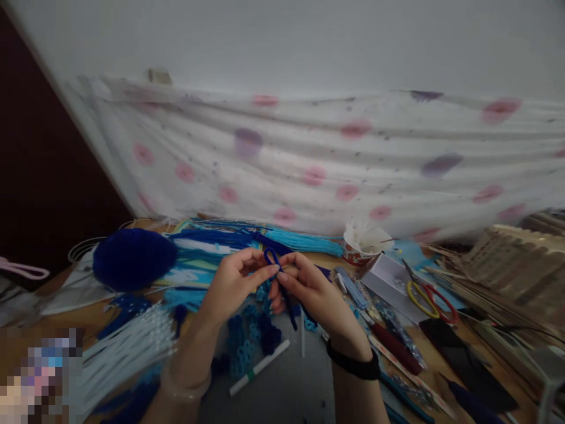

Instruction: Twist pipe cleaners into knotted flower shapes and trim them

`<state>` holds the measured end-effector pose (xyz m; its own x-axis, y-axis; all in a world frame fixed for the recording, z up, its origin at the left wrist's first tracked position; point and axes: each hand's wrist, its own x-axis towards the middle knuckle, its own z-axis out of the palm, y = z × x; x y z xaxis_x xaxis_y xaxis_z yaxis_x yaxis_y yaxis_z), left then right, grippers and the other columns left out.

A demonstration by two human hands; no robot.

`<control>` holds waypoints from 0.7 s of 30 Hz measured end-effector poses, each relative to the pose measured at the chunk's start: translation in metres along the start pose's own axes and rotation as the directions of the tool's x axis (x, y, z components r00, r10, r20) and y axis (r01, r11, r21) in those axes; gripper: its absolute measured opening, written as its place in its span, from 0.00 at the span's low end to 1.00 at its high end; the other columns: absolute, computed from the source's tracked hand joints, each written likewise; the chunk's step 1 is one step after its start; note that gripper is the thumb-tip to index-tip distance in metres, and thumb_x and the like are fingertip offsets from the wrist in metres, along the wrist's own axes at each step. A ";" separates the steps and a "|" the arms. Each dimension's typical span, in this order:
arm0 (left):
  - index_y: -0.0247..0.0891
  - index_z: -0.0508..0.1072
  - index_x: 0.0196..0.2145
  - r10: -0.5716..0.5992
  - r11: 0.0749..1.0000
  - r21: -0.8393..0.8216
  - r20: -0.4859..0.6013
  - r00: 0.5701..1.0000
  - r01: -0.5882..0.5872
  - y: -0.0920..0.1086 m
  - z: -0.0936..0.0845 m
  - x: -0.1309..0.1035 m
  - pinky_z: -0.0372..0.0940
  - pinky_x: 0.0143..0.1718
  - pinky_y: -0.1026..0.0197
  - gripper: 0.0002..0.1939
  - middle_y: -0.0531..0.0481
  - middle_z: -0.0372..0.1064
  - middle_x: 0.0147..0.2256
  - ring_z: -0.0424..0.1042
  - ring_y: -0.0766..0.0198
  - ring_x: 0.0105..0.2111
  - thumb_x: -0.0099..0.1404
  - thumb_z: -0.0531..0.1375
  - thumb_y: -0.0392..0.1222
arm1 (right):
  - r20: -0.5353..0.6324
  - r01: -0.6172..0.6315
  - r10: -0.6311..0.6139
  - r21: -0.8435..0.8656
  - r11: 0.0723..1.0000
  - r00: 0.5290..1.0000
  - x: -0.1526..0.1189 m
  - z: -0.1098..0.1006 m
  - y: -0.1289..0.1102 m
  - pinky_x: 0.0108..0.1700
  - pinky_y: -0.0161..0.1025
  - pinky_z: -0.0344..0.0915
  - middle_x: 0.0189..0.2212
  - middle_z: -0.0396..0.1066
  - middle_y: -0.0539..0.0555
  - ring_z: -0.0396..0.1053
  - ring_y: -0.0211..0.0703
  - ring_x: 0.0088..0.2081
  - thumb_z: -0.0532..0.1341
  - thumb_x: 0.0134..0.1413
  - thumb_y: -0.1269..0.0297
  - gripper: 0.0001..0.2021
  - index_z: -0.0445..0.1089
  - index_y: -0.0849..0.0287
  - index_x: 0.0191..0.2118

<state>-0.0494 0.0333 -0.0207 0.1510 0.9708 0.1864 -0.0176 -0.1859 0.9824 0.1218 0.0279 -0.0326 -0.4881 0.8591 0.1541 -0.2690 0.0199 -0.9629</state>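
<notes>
Between my two hands is a dark blue pipe cleaner [271, 253], bent into a loop at the top with a tail hanging below. My left hand [241, 280] pinches it from the left with thumb and forefinger. From the right, my right hand [304, 285] pinches the same spot, its thumb nearly touching the left thumb. Under the hands, light blue looped pieces [244, 350] and dark blue fuzzy pieces [268, 334] lie on a grey mat [291, 388]. A white stick with a green band [260, 368] rests in front of them.
At left sit a round dark blue fuzzy bundle [135, 259] and pale strands [128, 353]. Light blue pipe cleaners [304, 240] lie at the back. To the right are a paper cup [364, 244], a white box [392, 285], scissors [430, 300] and a woven basket [521, 271].
</notes>
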 end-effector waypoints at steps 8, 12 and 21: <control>0.37 0.78 0.29 0.004 0.996 -0.085 0.058 0.998 0.001 -0.005 0.001 0.003 0.65 0.39 0.62 0.20 0.50 0.74 0.30 0.71 0.61 0.34 0.60 0.66 0.59 | -0.087 -0.024 0.014 -0.112 0.993 0.996 -0.001 0.005 -0.006 0.19 0.30 0.45 0.20 0.68 0.42 0.51 0.30 0.17 0.61 0.60 0.42 0.20 0.57 0.54 0.37; 0.37 0.75 0.27 -0.032 0.990 -0.139 0.046 0.998 0.038 -0.004 0.001 0.003 0.63 0.37 0.62 0.24 0.52 0.69 0.27 0.68 0.63 0.32 0.57 0.67 0.64 | -0.169 -0.025 0.001 -0.138 0.990 0.986 -0.002 0.008 -0.005 0.21 0.32 0.45 0.20 0.62 0.41 0.50 0.31 0.17 0.59 0.61 0.42 0.20 0.55 0.52 0.35; 0.39 0.69 0.23 -0.039 0.996 -0.082 0.000 0.999 0.039 0.003 0.000 0.000 0.63 0.37 0.60 0.27 0.52 0.65 0.26 0.65 0.61 0.32 0.59 0.63 0.67 | -0.217 0.013 -0.064 -0.227 0.974 0.974 -0.009 0.005 -0.012 0.25 0.35 0.51 0.23 0.63 0.44 0.57 0.35 0.23 0.61 0.62 0.44 0.18 0.59 0.52 0.36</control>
<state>-0.0499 0.0327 -0.0182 0.1515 0.9773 0.1479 -0.0928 -0.1349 0.9865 0.1250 0.0175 -0.0217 -0.2782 0.9466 0.1633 -0.0798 0.1467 -0.9860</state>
